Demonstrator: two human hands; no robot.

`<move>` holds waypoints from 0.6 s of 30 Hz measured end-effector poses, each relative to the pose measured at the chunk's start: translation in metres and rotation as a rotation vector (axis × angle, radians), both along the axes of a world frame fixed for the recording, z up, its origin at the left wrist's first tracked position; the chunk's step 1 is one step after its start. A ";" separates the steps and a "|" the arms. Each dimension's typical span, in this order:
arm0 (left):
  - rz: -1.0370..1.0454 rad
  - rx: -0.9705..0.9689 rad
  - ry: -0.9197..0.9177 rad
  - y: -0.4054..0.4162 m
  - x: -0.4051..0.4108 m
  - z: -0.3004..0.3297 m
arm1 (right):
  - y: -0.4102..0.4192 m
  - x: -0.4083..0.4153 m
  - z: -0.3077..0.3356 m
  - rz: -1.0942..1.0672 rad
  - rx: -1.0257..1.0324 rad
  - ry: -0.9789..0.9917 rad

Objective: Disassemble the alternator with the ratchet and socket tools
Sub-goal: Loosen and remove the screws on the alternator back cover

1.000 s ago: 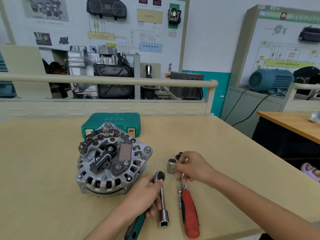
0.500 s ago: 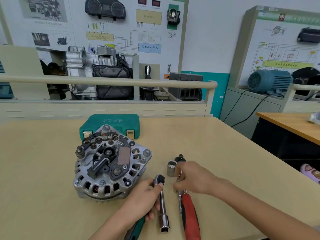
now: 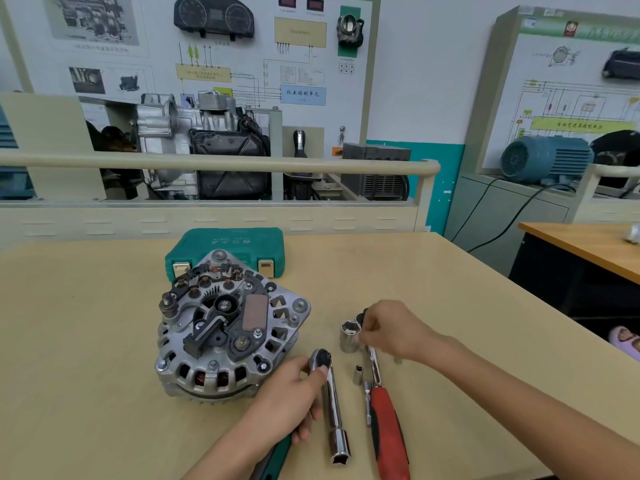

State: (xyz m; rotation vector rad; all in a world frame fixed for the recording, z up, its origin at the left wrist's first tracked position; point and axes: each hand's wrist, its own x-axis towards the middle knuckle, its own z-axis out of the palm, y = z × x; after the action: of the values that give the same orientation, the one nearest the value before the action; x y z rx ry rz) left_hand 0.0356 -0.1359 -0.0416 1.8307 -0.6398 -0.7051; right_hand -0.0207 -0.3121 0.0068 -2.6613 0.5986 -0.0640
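Your left hand (image 3: pixel 287 403): fingers curled round the green-handled ratchet (image 3: pixel 320 360), thumb near its head, the handle running back under your palm. Your right hand (image 3: pixel 391 332): fingers bent down at the large socket (image 3: pixel 349 336) and at the head of the red-handled ratchet (image 3: pixel 386 424); whether they pinch anything there cannot be told.

Alternator (image 3: pixel 227 327): lies on the worktop (image 3: pixel 86 393), rear face with its black rectifier parts turned up, just left of the green-handled ratchet's head.

Items placed relative to the alternator:
- Large socket: upright, hex opening up, to the right, apart from the housing.
- Long chrome extension socket (image 3: pixel 334 414): lying flat, right and nearer you, beside the green-handled ratchet.
- Small socket (image 3: pixel 357 374): standing, further right, between the extension socket and the red-handled ratchet.
- Red-handled ratchet: lying flat, furthest right, handle toward you.
- Green tool case (image 3: pixel 225 245): closed, directly behind, touching or nearly so.
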 end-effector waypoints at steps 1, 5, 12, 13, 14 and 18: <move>-0.003 -0.004 0.002 0.001 0.000 0.000 | -0.003 -0.004 0.007 -0.051 0.179 -0.094; 0.004 -0.009 0.005 0.002 0.000 -0.001 | -0.012 -0.025 0.026 -0.199 1.163 -0.246; 0.001 -0.020 0.013 0.004 -0.001 0.000 | 0.003 -0.039 0.017 -0.212 0.945 0.113; 0.003 -0.019 0.012 0.004 -0.001 0.000 | 0.009 -0.040 0.017 -0.150 0.743 0.195; 0.004 -0.019 0.013 0.005 -0.001 0.000 | 0.016 -0.042 0.018 -0.098 0.569 0.261; 0.014 -0.018 0.023 0.006 -0.002 -0.001 | 0.041 -0.044 0.006 0.073 0.040 0.334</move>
State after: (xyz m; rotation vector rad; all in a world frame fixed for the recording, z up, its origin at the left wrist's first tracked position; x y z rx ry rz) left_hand 0.0335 -0.1297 -0.0424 1.8062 -0.6158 -0.7084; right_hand -0.0651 -0.2712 0.0125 -2.6703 0.5948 0.4161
